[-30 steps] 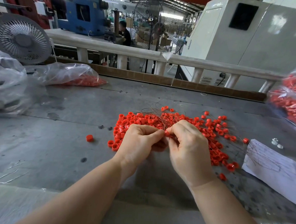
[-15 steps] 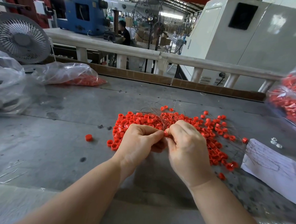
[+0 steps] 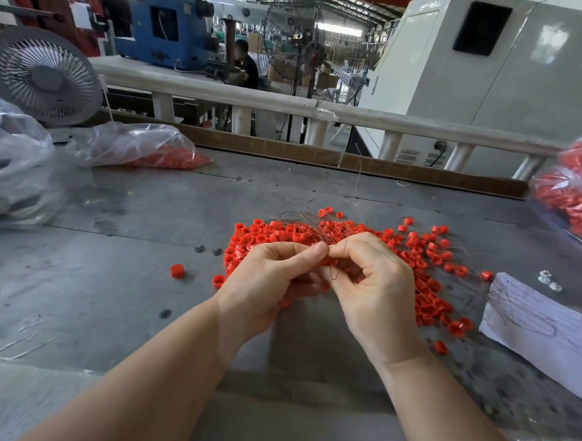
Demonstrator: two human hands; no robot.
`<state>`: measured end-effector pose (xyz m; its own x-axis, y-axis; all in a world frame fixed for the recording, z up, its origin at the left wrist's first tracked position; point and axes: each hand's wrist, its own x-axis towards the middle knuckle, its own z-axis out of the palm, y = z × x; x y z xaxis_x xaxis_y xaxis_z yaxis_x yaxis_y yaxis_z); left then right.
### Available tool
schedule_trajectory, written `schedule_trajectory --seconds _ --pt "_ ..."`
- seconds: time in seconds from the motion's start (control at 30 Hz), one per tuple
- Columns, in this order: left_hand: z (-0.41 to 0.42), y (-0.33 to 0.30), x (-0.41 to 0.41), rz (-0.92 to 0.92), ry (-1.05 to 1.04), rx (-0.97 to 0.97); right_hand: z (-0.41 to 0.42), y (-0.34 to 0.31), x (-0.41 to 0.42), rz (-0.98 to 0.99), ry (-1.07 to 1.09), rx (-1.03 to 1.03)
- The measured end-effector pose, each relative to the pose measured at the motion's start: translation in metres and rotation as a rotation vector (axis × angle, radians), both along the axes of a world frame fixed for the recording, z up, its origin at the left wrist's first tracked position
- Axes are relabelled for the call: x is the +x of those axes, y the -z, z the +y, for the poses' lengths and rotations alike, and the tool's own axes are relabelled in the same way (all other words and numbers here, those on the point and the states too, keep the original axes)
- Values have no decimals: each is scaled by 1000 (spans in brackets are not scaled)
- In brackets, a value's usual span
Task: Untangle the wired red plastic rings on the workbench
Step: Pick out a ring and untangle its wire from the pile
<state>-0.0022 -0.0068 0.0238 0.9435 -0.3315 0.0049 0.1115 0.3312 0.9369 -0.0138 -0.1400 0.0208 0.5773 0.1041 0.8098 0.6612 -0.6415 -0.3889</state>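
Red rings (image 3: 342,243), strung on thin wire, lie heaped mid-workbench (image 3: 138,279), w/ your hands just in front. Your left hand (image 3: 266,283) & right hand (image 3: 377,292) both pinch wire strands from that heap, fingertips nearly touching. One loose ring (image 3: 176,270) sits left of the heap; white paper (image 3: 540,327) right.

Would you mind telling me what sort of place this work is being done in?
Most likely a factory floor: a blue industrial machine and a large pedestal fan stand behind the workbench, and clear bags of red rings lie on it.
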Motion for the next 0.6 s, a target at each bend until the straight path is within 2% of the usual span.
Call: schedule_trajectory --seconds 0.27,0.6 --pt "1 2 2 36 -10 -33 -2 2 3 69 -10 110" --pt "1 4 5 18 -60 -144 0 -3 3 343 -119 365"
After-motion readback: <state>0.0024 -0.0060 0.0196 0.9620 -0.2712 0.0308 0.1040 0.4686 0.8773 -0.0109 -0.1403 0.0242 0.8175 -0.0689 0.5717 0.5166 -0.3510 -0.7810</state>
